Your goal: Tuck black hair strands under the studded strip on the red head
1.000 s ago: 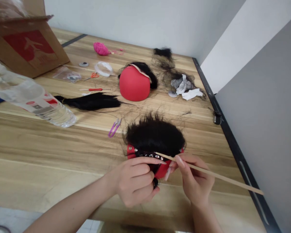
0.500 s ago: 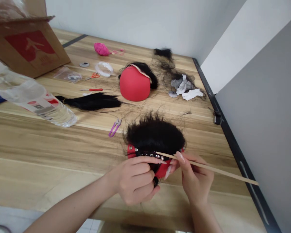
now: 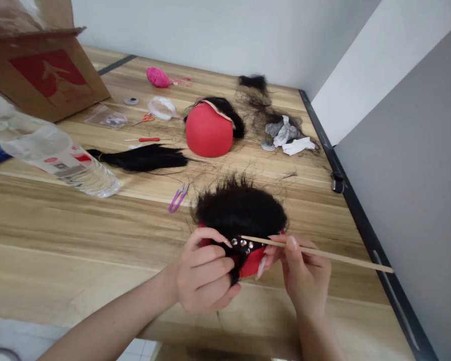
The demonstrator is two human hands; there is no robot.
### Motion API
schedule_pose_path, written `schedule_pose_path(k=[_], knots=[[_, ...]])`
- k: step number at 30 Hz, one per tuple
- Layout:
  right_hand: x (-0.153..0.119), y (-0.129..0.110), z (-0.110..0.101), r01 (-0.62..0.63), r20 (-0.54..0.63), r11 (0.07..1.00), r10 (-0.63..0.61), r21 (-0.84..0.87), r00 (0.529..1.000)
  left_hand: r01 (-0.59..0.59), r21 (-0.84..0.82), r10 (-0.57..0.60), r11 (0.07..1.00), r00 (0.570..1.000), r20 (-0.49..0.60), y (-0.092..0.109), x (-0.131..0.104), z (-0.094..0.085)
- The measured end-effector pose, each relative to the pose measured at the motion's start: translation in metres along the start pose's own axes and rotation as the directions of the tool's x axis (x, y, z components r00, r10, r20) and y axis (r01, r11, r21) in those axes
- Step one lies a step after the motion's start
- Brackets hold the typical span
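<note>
hands [image 3: 206, 271] [image 3: 308, 276] grasping: left, bristly black hairpiece [image 3: 244, 208] with shiny studs; right, slim pale stick [image 3: 342, 257].

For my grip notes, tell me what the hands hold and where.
The right hand holds a thin stick, nearer the end by the studs. The left hand holds the black-haired piece at its near side; its exact grip is hidden.

A craft workspace, with purple snips [image 3: 178, 198], pink yarn [image 3: 158, 77] and black hair bundles [image 3: 145, 157].
</note>
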State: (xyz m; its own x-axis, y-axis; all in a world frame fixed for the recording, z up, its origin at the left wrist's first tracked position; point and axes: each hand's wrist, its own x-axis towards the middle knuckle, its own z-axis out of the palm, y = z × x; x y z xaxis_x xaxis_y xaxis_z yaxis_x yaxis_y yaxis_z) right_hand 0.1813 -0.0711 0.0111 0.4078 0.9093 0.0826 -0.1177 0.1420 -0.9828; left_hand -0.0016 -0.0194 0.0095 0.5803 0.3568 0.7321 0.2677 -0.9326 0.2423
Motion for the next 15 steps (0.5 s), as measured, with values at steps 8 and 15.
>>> schedule_pose_path(k=[8, 15], knots=[[0.002, 0.003, -0.006, -0.157, 0.029, 0.978, 0.154, 0.134, 0.988, -0.031, 0.075, 0.035, 0.997, 0.998, -0.048, -0.013, 0.010, -0.002], [0.005, -0.002, -0.002, -0.179, 0.003, 0.978, 0.180, 0.107, 0.984, -0.047, 0.086, 0.043, 0.995, 0.998, 0.049, -0.016, 0.009, -0.001]])
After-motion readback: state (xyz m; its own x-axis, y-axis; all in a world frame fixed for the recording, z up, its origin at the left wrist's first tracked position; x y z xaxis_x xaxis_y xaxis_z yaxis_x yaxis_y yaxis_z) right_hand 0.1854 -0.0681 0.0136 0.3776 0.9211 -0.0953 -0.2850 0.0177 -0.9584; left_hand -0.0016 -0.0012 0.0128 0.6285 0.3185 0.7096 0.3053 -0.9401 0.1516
